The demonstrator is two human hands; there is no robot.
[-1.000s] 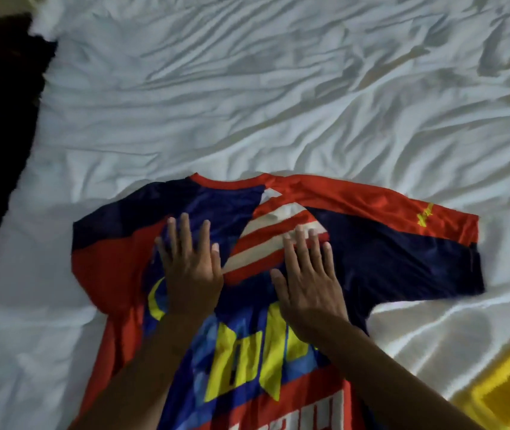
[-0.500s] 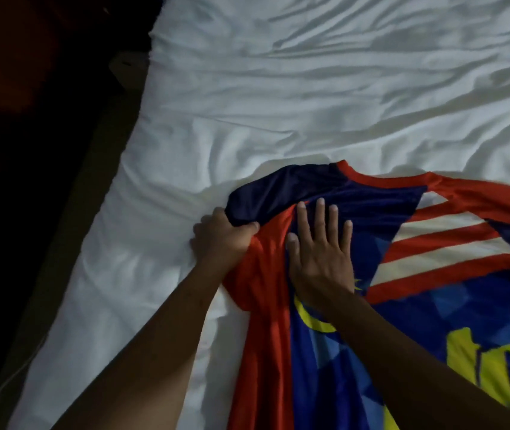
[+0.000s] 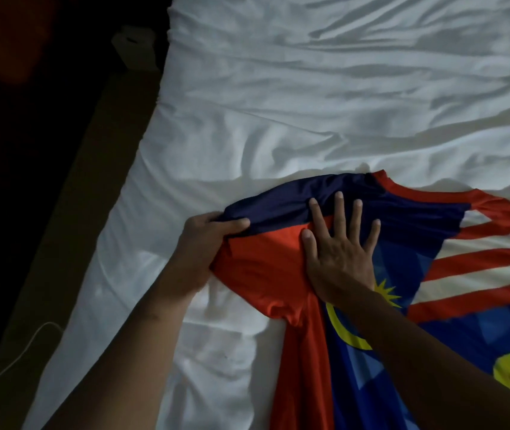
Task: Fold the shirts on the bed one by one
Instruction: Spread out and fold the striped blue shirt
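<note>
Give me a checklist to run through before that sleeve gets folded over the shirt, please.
1. Left hand grip on the sleeve end: ok, fingers curled round the cloth.
2. Right hand flat on the shirt, pinning the shoulder: ok.
3. Sleeve smooth: not ok, bunched at the grip and at the armpit.
4. Shirt body flat on the bed: cannot tell, much of it lies out of frame.

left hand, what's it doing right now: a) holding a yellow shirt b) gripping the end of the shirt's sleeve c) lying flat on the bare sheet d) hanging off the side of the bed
b: the left hand has fingers and thumb curled round the sleeve end of the shirt, while the right hand lies flat beside it.
</note>
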